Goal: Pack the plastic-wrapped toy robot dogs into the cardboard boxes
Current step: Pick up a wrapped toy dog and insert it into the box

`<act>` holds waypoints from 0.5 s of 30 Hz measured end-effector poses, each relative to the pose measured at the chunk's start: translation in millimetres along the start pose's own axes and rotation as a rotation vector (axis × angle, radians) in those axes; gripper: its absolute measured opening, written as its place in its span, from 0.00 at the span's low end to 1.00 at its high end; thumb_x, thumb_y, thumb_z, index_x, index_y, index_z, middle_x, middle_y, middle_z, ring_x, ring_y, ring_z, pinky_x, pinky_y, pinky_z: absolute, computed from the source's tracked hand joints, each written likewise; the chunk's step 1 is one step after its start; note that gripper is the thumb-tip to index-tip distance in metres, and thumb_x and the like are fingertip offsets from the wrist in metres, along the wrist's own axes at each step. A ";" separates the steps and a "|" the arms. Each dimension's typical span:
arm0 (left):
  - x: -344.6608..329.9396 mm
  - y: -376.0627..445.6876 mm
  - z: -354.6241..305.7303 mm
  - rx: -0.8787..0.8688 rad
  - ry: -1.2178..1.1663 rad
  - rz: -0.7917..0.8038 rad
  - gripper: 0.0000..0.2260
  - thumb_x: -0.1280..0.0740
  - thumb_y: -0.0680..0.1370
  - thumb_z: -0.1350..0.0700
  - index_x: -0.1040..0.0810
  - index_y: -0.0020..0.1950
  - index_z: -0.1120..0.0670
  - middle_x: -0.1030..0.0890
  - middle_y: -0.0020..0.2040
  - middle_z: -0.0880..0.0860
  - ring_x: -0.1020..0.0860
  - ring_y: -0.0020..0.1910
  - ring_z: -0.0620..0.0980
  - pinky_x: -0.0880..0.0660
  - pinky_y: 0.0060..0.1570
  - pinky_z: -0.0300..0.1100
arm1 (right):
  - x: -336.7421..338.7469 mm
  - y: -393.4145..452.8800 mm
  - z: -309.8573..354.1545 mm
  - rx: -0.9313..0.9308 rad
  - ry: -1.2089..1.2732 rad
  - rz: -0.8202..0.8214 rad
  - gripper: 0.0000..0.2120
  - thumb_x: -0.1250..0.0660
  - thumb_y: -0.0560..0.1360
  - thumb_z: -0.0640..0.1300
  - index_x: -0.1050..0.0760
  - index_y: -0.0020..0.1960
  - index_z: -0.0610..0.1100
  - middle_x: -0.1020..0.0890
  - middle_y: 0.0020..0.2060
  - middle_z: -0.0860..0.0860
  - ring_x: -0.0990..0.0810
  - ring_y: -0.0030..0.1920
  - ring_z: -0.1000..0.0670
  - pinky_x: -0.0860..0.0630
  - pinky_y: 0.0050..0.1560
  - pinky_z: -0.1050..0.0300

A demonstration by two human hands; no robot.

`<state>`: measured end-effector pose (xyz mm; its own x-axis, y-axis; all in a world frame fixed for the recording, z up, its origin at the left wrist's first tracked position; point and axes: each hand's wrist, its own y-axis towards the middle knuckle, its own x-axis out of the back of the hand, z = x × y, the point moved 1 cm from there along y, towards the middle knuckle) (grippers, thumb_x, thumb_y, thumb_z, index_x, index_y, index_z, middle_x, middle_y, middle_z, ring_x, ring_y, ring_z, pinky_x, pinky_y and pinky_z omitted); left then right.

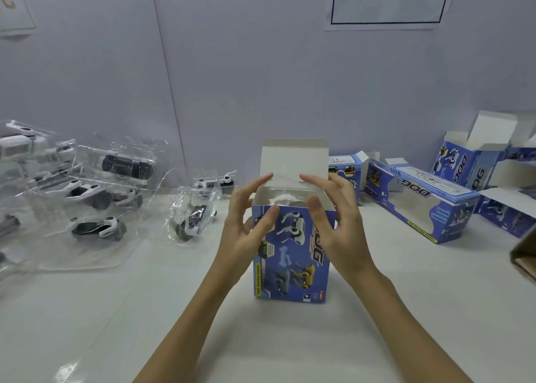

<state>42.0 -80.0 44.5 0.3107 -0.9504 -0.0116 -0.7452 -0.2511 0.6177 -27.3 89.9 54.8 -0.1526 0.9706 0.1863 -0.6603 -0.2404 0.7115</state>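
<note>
A blue box (pixel 293 252) stands upright on the white surface (pixel 145 310), its top open and its white lid flap (pixel 294 159) standing up at the back; something pale, likely a wrapped dog, shows just inside the mouth. The left hand (pixel 246 223) rests its thumb on the front upper edge, fingers spread and reaching over the opening; the right hand (pixel 330 217) mirrors it, thumb at the front rim, fingers loosely fanned; neither is gripping anything.

The step looks like settling the toy and closing the top; I would press the plastic fully below the rim first, fold any side tabs inward, then bring the lid flap forward and tuck its lip inside the front wall without creasing it.

Counting: one box in hand; at least four more boxes (pixel 420 199) lie or stand open to the right, though the edge of view hides some; one bagged dog (pixel 194 214) lies near the box, and a heap of about five or six more (pixel 92 191) further left; the clear wrap makes an exact count uncertain.
</note>
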 end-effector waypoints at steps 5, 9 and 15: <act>0.0 0.6 -0.3 -0.137 0.251 0.026 0.07 0.33 0.80 0.44 0.24 0.57 0.41 0.26 0.62 0.56 0.26 0.68 0.47 0.27 0.66 0.42 | -3.0 0.7 1.2 0.052 0.041 -0.008 0.20 0.43 0.83 0.65 0.18 0.52 0.55 0.26 0.59 0.56 0.28 0.66 0.64 0.28 0.60 0.71; -2.8 3.2 -2.4 -0.086 0.256 -0.025 0.06 0.36 0.80 0.41 0.23 0.51 0.40 0.25 0.64 0.55 0.30 0.71 0.36 0.30 0.61 0.29 | -6.2 0.2 2.6 -0.003 0.110 -0.033 0.16 0.41 0.81 0.54 0.17 0.55 0.49 0.24 0.60 0.50 0.25 0.66 0.58 0.26 0.61 0.65; -1.1 2.0 -1.6 0.009 0.036 0.028 0.17 0.34 0.79 0.39 0.22 0.67 0.38 0.26 0.68 0.46 0.24 0.70 0.52 0.16 0.51 0.48 | -10.4 -4.3 3.6 -0.009 0.166 -0.114 0.14 0.37 0.80 0.51 0.26 0.62 0.45 0.21 0.51 0.65 0.21 0.53 0.64 0.25 0.53 0.70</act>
<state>41.2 -79.2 47.0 0.3104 -0.9500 0.0337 -0.7594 -0.2265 0.6099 -20.2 80.8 52.3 -0.1948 0.9808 -0.0098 -0.6864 -0.1292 0.7156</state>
